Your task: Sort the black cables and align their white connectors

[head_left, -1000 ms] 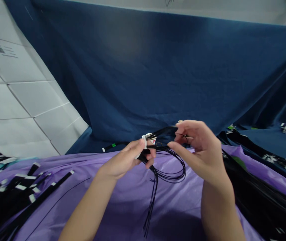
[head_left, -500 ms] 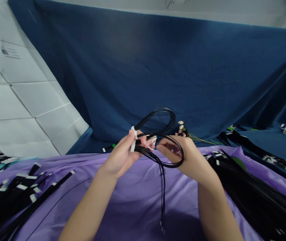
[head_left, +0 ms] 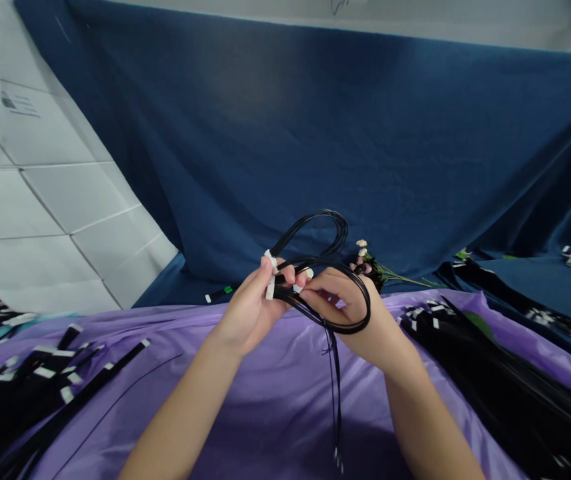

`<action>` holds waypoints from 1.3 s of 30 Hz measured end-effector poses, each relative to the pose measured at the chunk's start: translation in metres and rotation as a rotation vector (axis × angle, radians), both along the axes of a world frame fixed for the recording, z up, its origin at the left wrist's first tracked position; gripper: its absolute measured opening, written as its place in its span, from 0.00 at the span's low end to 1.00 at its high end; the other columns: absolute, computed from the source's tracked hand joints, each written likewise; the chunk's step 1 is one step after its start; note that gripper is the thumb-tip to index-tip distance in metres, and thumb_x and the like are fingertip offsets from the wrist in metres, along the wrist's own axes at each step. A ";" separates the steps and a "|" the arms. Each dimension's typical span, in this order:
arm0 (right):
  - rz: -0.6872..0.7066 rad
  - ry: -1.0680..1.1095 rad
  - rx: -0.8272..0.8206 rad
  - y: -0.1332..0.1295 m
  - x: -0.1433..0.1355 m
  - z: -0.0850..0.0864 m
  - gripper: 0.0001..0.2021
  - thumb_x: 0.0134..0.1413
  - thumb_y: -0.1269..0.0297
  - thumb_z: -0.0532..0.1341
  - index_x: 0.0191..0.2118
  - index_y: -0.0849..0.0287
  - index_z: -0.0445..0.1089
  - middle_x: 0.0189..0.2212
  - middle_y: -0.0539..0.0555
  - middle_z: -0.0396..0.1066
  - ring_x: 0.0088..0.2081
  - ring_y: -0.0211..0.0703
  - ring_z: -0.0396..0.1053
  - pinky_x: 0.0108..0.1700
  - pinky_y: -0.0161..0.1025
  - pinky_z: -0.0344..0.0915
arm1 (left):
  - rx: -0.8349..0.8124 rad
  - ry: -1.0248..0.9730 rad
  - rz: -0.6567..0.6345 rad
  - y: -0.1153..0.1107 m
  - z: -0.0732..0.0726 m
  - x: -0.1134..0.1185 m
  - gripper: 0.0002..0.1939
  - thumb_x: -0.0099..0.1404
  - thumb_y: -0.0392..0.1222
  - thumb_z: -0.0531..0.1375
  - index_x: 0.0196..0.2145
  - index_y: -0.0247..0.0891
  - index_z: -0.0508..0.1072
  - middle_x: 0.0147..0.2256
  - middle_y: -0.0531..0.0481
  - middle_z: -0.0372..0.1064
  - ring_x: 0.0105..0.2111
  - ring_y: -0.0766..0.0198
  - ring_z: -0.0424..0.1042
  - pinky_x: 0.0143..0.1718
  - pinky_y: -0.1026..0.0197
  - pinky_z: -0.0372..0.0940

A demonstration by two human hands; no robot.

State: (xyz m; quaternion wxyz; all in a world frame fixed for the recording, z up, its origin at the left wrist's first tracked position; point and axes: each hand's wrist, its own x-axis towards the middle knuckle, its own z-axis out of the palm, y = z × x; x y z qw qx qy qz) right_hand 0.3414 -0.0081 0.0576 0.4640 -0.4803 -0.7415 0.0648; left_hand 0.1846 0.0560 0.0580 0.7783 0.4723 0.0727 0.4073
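Observation:
My left hand (head_left: pixel 253 303) is closed around a coiled black cable bundle (head_left: pixel 333 217) near its white connectors (head_left: pixel 270 289). Two loops of the bundle stand out to the right, one above the other. Thin loose ends (head_left: pixel 337 400) hang down below, with pale tips. My right hand (head_left: pixel 348 303) reaches through the lower loop, thumb and finger pinched at a small white piece (head_left: pixel 297 289) beside the left fingertips. Whether this piece is a label or a connector, I cannot tell.
Purple cloth (head_left: pixel 275 400) covers the surface before me. Black cables with white ends lie in heaps at left (head_left: pixel 30 393) and right (head_left: pixel 490 380). Artificial flowers (head_left: pixel 365 263) rest behind my right hand, against a blue cloth (head_left: pixel 315 133). White boxes (head_left: pixel 45 187) are stacked at left.
My right hand has moved slightly left, to the white piece at the left fingertips. The red mark seen on that piece earlier is hidden now. The hanging ends have swung right.

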 end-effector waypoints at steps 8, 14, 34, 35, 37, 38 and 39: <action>-0.068 -0.028 -0.036 0.000 -0.007 -0.004 0.06 0.65 0.67 0.53 0.36 0.58 0.65 0.34 0.52 0.70 0.33 0.38 0.66 0.35 0.36 0.58 | -0.027 0.003 0.034 0.003 -0.003 0.003 0.21 0.68 0.54 0.55 0.27 0.34 0.70 0.31 0.47 0.65 0.36 0.64 0.66 0.39 0.63 0.64; 0.210 0.292 -0.150 -0.003 0.005 0.000 0.05 0.63 0.62 0.58 0.41 0.58 0.66 0.27 0.49 0.65 0.26 0.33 0.60 0.29 0.32 0.57 | -0.052 0.038 0.073 0.004 -0.002 0.001 0.21 0.66 0.55 0.56 0.27 0.33 0.69 0.31 0.48 0.67 0.34 0.64 0.70 0.38 0.63 0.66; 0.177 1.220 0.147 0.023 0.035 0.005 0.10 0.55 0.57 0.65 0.36 0.59 0.74 0.25 0.46 0.66 0.21 0.29 0.65 0.22 0.29 0.65 | -0.025 0.095 0.125 0.006 0.002 -0.001 0.19 0.71 0.50 0.51 0.28 0.35 0.69 0.24 0.52 0.59 0.26 0.68 0.64 0.31 0.64 0.63; 0.141 1.253 0.212 0.024 0.035 0.006 0.11 0.53 0.55 0.66 0.36 0.58 0.74 0.26 0.46 0.66 0.23 0.29 0.66 0.24 0.30 0.67 | -0.015 0.100 0.125 0.006 0.002 -0.002 0.19 0.71 0.50 0.51 0.28 0.35 0.69 0.24 0.52 0.59 0.26 0.68 0.64 0.31 0.64 0.63; 0.087 1.317 0.319 0.023 0.036 0.009 0.13 0.51 0.52 0.67 0.35 0.57 0.74 0.30 0.47 0.67 0.29 0.30 0.69 0.32 0.32 0.72 | 0.008 0.116 0.117 0.006 0.001 -0.002 0.19 0.70 0.51 0.52 0.28 0.35 0.69 0.25 0.52 0.58 0.26 0.68 0.63 0.32 0.63 0.62; 0.092 1.340 0.339 0.022 0.036 0.011 0.14 0.50 0.51 0.68 0.35 0.56 0.74 0.31 0.47 0.67 0.32 0.31 0.70 0.37 0.33 0.73 | 0.020 0.130 0.109 0.006 0.001 -0.002 0.19 0.70 0.51 0.52 0.28 0.35 0.69 0.25 0.53 0.58 0.27 0.68 0.63 0.32 0.63 0.62; 0.121 1.353 0.338 0.020 0.037 0.012 0.15 0.48 0.50 0.68 0.35 0.55 0.74 0.30 0.46 0.67 0.32 0.30 0.70 0.38 0.33 0.73 | 0.030 0.148 0.102 0.006 0.000 -0.003 0.19 0.69 0.52 0.53 0.28 0.35 0.69 0.25 0.53 0.58 0.27 0.68 0.63 0.32 0.63 0.62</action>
